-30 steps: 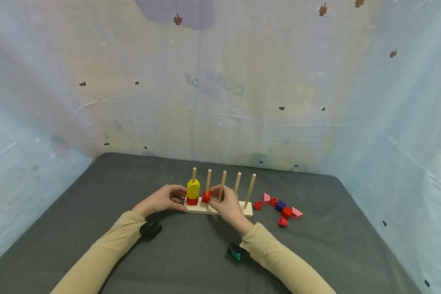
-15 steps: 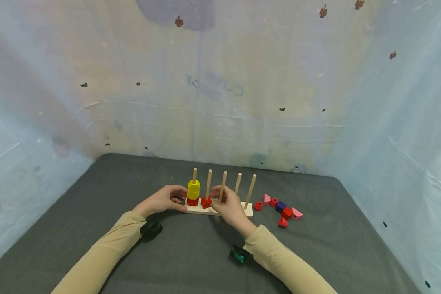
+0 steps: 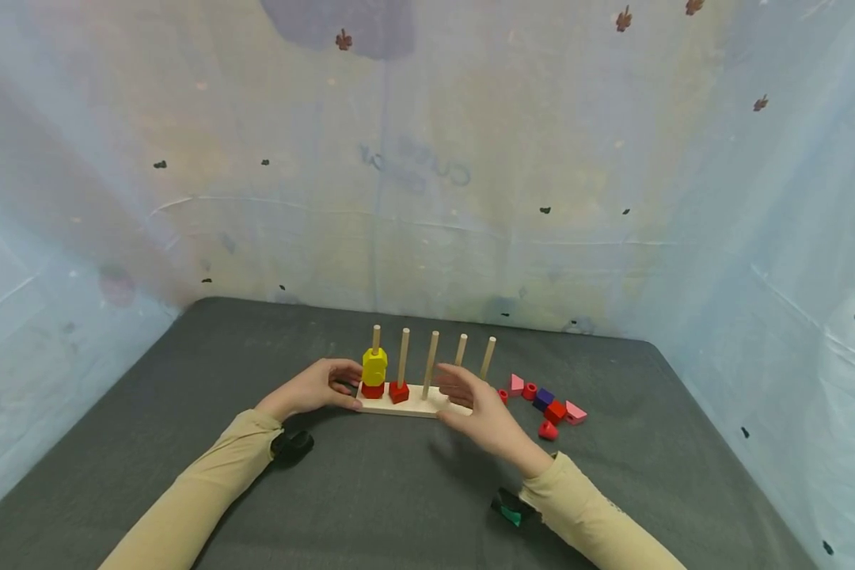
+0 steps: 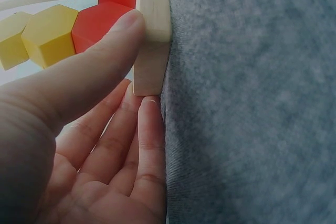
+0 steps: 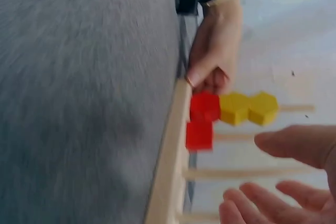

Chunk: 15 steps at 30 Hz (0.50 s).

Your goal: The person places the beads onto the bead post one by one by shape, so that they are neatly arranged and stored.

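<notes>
A pale wooden peg board point(image 3: 416, 407) with several upright pegs lies on the dark table. My left hand point(image 3: 319, 386) holds its left end, thumb at the front edge and fingertips against the end face in the left wrist view. The leftmost peg carries a red hexagonal bead point(image 4: 100, 24) at the bottom and yellow beads point(image 3: 374, 367) above it. On the second peg a red cube bead point(image 3: 399, 393) sits down on the board. My right hand point(image 3: 488, 416), fingers spread and nothing between them, is in front of the board's right part and hides some of it.
Right of the board lie loose beads: pink triangular ones point(image 3: 575, 413), a dark blue cube point(image 3: 543, 399), a red cube point(image 3: 555, 412) and several small red ones, including a red bead point(image 3: 548, 431) nearest me. Behind the table hangs a pale patterned sheet point(image 3: 427, 190).
The right hand has let go of the red cube bead on the second peg and moved right. That bead dropped slightly and turned a little. The left hand has stayed put.
</notes>
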Motion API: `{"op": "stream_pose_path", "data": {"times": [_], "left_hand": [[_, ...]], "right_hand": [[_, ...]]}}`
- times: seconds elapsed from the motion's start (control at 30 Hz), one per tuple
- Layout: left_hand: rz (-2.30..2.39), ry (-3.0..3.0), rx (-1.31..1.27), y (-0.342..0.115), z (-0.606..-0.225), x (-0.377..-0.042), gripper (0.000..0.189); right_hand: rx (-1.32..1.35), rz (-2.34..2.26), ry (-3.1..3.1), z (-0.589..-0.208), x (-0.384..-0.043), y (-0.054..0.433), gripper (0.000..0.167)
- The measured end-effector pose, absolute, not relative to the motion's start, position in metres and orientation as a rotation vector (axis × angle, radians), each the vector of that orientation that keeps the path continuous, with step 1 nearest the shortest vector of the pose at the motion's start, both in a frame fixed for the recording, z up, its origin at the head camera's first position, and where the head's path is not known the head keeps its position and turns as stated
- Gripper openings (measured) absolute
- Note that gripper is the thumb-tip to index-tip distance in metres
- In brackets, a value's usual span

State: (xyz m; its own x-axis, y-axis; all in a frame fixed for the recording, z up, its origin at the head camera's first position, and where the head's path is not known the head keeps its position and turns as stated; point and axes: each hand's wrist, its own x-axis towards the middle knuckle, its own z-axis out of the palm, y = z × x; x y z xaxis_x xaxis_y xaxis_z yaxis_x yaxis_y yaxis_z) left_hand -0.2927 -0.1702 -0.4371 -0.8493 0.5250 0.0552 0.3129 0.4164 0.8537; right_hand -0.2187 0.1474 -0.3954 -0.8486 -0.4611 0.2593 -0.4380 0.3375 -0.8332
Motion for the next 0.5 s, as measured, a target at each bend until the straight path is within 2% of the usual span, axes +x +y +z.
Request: {"op": "stream_pose_path", "data": {"times": [0.17,0.5], "left_hand": [[1.399,2.461,0.721,-0.169,-0.438,-0.293,0.057],[1.390,2.466,0.687,-0.169,-0.440,-0.296,0.059]], "right_hand": [[-0.886,-1.541,2.548,-0.384,-0.213,0.177,0.052],[-0.928,-1.339,2.734,-0.374,-0.218,0.241,0.046]]}}
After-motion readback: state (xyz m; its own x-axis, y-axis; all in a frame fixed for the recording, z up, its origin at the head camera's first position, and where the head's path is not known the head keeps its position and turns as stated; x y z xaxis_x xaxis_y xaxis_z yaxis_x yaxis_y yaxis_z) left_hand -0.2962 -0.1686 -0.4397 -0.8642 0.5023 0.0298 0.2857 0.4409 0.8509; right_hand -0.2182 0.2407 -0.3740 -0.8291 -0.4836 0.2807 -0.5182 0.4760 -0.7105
